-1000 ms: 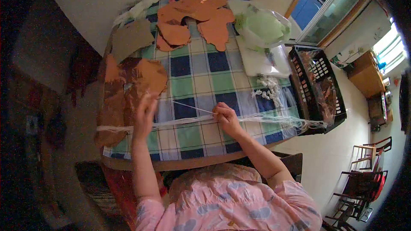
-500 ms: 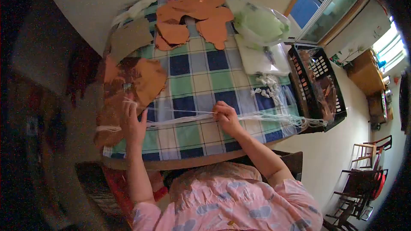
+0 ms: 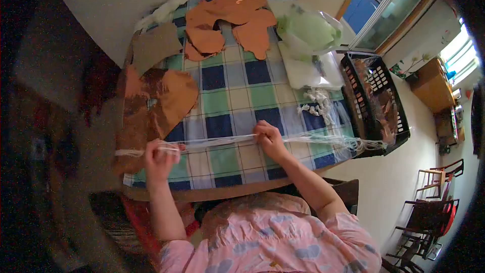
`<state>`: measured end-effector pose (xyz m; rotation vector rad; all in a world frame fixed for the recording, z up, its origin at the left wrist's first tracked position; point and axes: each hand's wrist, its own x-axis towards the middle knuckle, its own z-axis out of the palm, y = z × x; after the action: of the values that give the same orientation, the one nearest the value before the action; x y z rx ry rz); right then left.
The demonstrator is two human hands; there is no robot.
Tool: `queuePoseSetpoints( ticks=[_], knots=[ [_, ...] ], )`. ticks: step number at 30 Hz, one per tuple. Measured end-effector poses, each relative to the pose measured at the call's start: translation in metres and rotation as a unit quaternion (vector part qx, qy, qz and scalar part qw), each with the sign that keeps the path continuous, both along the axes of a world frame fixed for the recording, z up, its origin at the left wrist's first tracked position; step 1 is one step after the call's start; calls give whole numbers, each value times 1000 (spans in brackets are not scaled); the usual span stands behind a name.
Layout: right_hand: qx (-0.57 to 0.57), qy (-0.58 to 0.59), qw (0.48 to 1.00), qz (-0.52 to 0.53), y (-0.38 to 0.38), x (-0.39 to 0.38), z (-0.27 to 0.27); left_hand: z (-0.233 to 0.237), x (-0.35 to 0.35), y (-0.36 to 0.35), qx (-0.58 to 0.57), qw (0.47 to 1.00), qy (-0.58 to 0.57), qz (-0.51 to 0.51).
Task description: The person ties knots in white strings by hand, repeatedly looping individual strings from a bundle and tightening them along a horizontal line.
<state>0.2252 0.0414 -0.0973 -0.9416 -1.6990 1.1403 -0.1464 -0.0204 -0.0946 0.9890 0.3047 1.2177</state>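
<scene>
A long bundle of white string [image 3: 217,142] lies across the near part of the checked cloth, from the left edge to the black basket. My left hand [image 3: 162,157] is closed round its left part, with strands over the curled fingers. Near the middle, my right hand [image 3: 268,135] pinches the strands, which run straight between the two hands. Right of it the string spreads into loose loops [image 3: 353,143]. Brown and orange sheet pieces [image 3: 174,96] lie just beyond my left hand.
Orange cut pieces [image 3: 252,33] lie at the far side of the table, beside a plastic bag with green contents [image 3: 308,30]. White knotted bits [image 3: 318,106] sit at the right. A black basket [image 3: 376,73] stands at the right edge. Chairs [image 3: 429,212] are beyond.
My left hand has moved down and slightly right, and its fingers have gone from spread to curled round the string. My right hand has barely moved.
</scene>
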Motion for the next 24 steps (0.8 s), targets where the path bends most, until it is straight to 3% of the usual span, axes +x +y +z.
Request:
queuePoseSetpoints(
  ticks=[2, 3, 4, 5, 7, 8, 10, 14, 16, 18, 19, 20, 22, 23, 24],
  knots=[
    [-2, 1, 1000, -1, -2, -2, 13, 80, 76, -8, -59, 973, -201, 93],
    [0, 1, 1000, 2, -2, -4, 18, 80, 90, -5, 4, 965, 84, 250],
    [-11, 13, 1000, 8, 0, -4, 14, 78, 101, 0, 65, 850, 359, 380],
    [-23, 25, 999, 13, 1, -4, 7, 78, 102, 2, 50, 768, 509, 385],
    [-30, 28, 999, 17, 0, -1, 6, 76, 105, 5, 42, 523, 784, 332],
    [-22, 21, 999, 15, 1, 0, 8, 82, 101, 6, -113, 622, 743, 221],
    [-12, 26, 1000, 11, 4, 0, 10, 88, 100, 12, -210, 721, 640, 164],
    [-27, 49, 998, 11, -5, -3, 6, 86, 137, 10, -5, 781, 481, 399],
    [-17, 59, 998, 18, 0, -4, 8, 83, 138, 15, 132, 665, 555, 482],
    [-2, 75, 997, 25, 2, -2, 2, 64, 137, 23, 272, 372, 746, 481],
    [-4, 68, 997, 29, 3, 0, -2, 50, 128, 25, 76, 583, 708, 392],
    [-5, 61, 998, 33, 5, 2, -6, 36, 113, 26, -127, 740, 605, 265],
    [-4, 56, 998, 37, 5, 3, -1, 32, 110, 25, -232, 887, 374, 138],
    [-3, 57, 998, 41, 3, 2, 2, 31, 113, 21, -144, 930, 296, 162],
    [-2, 59, 997, 45, 1, 1, 6, 35, 119, 23, -56, 925, 313, 207]
  ],
)
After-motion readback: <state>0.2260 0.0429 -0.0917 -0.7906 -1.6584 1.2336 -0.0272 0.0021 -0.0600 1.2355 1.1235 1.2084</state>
